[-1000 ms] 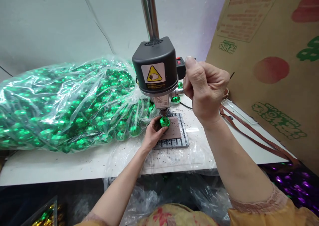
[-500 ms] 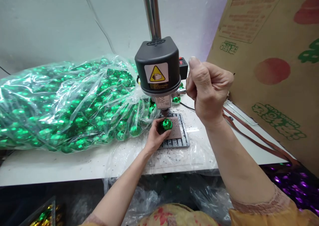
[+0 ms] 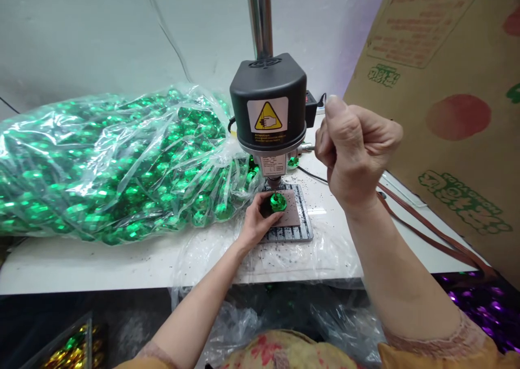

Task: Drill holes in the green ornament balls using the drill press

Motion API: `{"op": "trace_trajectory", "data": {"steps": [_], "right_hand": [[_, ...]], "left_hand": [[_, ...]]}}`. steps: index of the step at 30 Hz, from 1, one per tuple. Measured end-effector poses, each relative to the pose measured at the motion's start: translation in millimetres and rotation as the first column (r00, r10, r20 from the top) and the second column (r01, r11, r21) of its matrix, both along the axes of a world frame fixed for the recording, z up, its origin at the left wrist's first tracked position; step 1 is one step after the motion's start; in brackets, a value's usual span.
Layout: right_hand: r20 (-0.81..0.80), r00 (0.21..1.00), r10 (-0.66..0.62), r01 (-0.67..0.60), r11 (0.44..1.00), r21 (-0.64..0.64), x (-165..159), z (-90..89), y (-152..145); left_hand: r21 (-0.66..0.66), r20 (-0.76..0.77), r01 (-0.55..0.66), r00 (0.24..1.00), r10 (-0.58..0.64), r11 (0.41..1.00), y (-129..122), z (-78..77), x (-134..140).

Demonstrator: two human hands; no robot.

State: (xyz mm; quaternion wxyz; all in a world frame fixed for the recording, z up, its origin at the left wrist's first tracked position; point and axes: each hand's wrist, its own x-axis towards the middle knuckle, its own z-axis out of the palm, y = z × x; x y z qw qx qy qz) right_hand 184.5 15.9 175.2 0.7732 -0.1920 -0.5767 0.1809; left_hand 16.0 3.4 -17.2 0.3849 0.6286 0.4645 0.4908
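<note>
your left hand, just below the centre of the frame, is closed to a partial curl, thumb and fingers set about the left side of a green ball; the grip is on the ball. the ball is round, faceted and mirror-bright, and sits over a flat, matt, pinkish-brown board on a slotted grey metal base plate. the dark metal chuck stands directly above the ball; whether the bit touches it, you cannot be told from this view.

your right hand, right of centre, is curled into a tight fist. a short metal rod runs from the machine toward it; what the fist encloses is hidden.

the black housing, upper centre, is smooth with rounded edges, bears a yellow warning triangle, and meets a polished cylindrical column. a clear, creased plastic bag, packed with green faceted balls, fills the left of the frame. dark specks are scattered over the smooth white table. a brown cardboard box, printed in red and green, stands at right.
</note>
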Motion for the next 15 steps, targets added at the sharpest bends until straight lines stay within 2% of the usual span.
{"op": "trace_trajectory", "data": {"steps": [3, 6, 15], "right_hand": [[-0.023, 0.998, -0.057, 0.058, 0.998, 0.026, -1.5, -10.3, -1.4], [-0.062, 0.996, -0.059, 0.063, 0.996, 0.059, -3.8, -19.0, -2.2], [-0.136, 0.986, -0.093, 0.114, 0.981, 0.158, -8.4, -29.1, -2.7]], "left_hand": [[0.007, -0.012, -0.005, 1.000, 0.005, 1.000, 0.2, -2.0, 0.3], [0.006, -0.004, -0.007, 1.000, 0.007, 1.000, 0.2, -3.8, 0.8], [0.025, 0.005, 0.017, 1.000, -0.017, 1.000, -0.1, -4.3, 0.7]]}}
